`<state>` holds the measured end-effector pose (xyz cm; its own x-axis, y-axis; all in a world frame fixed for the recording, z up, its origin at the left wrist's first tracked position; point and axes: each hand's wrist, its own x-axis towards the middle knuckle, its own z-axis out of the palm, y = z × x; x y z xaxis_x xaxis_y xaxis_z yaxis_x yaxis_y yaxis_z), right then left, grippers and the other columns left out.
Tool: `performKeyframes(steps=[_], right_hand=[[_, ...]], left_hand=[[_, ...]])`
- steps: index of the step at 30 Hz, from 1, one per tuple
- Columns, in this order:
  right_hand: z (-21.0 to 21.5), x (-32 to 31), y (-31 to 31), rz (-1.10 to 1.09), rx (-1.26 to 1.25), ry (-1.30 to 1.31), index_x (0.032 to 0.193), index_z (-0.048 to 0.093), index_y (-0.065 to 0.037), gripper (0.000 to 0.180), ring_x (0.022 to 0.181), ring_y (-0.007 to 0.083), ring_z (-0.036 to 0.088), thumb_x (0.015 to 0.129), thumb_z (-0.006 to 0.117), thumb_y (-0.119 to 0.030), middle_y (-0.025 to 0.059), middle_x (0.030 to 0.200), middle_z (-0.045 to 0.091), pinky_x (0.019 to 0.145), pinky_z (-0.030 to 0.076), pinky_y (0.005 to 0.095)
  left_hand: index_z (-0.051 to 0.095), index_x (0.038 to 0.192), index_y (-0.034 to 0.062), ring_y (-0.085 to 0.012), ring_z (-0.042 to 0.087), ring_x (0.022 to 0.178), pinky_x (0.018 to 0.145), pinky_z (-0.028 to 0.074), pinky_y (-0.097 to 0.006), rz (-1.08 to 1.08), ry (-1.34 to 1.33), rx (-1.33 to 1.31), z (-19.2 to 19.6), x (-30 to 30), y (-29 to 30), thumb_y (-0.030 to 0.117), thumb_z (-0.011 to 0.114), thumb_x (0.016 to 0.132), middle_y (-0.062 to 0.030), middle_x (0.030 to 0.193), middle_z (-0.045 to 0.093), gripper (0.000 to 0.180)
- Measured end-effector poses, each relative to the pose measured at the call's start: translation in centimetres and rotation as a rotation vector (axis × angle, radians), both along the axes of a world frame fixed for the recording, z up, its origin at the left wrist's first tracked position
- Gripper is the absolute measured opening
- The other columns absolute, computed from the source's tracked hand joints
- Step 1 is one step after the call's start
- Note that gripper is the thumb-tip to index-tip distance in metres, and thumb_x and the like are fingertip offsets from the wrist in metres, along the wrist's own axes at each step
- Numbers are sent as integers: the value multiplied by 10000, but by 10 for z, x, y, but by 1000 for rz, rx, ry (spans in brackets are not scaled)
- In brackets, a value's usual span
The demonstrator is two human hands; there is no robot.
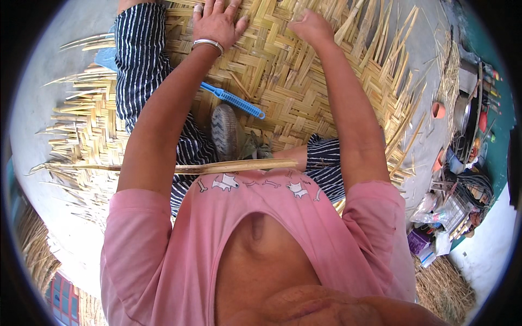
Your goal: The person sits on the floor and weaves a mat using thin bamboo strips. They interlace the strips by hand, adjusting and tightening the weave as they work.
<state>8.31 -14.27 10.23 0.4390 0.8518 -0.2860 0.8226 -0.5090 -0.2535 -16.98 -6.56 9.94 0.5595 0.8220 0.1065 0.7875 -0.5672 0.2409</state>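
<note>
A broad woven mat (288,95) of flat yellow-green strips, probably split bamboo or cane, spreads beneath me, with loose strip ends fanning out at its edges. My left hand (218,26), a bangle on its wrist, lies on the far part of the mat with its fingers apart. To its right, my right hand (314,28) is closed in a fist against the weave; whatever its fingers hold is hidden. Between my forearms lies a slim blue plastic tool (239,102) with a slotted end. Close to my body, several long split strips (239,165) rest across my lap.
A grey-soled shoe (225,132) stands on the mat between my striped trouser legs. Along the right wall are reddish clay pots (437,110), a purple box (417,240) and mixed household clutter. Dry straw bundles (443,285) lie at the lower right.
</note>
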Motion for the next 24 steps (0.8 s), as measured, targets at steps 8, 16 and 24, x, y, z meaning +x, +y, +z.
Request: performKeyframes(steps=[8,16,24], right_hand=[[10,-4,-13,9,35,93,1181,697,-101,619,1119,348,689,773,760,-563,147,1188,733,963,530,453],[37,-34,1,-91,-143,-37,1275,676,-84,700,1229,346,635,780,723,-577,145,1301,684,1025,502,496],[46,-46,4,-126,-153,-78,1319,641,-90,706,1261,358,605,795,698,-560,155,1348,652,1061,474,509]], left_hand=[[541,1481,137,-355,266,1529,1237,171,-544,-9,-24,13,-3,-1,0,549,479,977,-204,1611,377,654],[534,1493,151,-351,255,1535,1238,170,-542,-1,6,21,-2,-1,2,555,476,978,-194,1616,374,657],[524,1504,162,-325,239,1550,1240,173,-533,7,2,-31,2,-2,0,555,477,980,-172,1632,367,657]])
